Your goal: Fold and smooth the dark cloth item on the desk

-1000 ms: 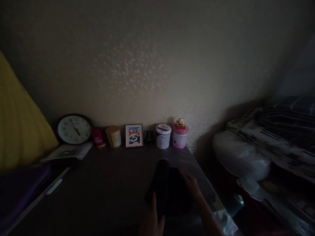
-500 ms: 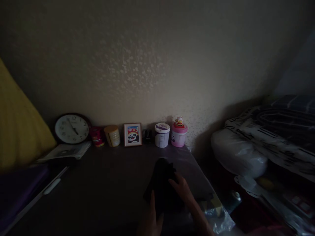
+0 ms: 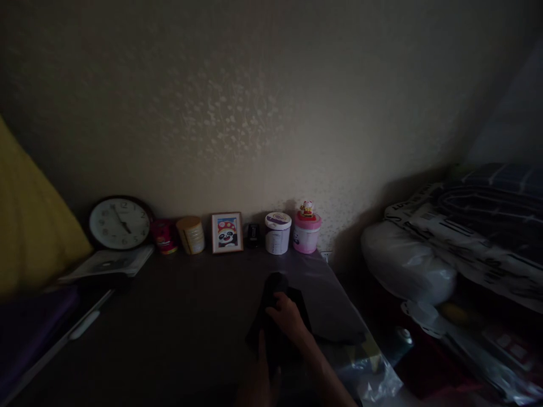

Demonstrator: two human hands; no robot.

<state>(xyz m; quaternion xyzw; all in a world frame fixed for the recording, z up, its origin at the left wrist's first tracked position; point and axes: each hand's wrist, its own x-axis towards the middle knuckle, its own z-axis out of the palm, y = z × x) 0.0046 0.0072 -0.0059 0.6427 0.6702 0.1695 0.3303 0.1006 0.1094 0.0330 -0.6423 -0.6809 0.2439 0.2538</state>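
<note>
A black cloth item (image 3: 274, 285), perhaps a garment, lies bunched on the dark tabletop (image 3: 190, 316). Its folds are hard to make out in the dim light, and part of it is covered by my hands. My right hand (image 3: 289, 317) reaches across its middle, with bent fingers closed on the fabric. At the lower edge of the view, my left hand (image 3: 259, 376) rests against the near left side of the cloth, index finger stretched out and thumb apart.
Along the wall stand a clock (image 3: 119, 223), a pink-red tub (image 3: 164, 236), a yellow canister (image 3: 191, 234), a framed panda picture (image 3: 227, 233), a white tub (image 3: 278, 234) and a pink tub (image 3: 306, 236). Clear plastic (image 3: 377, 379) covers the near right corner. Bagged bedding (image 3: 407, 260) is piled right.
My right hand has moved left and slightly up over the black cloth, its fingers now curled in. The cloth's right part has shifted and looks flatter. My left hand stays about in place.
</note>
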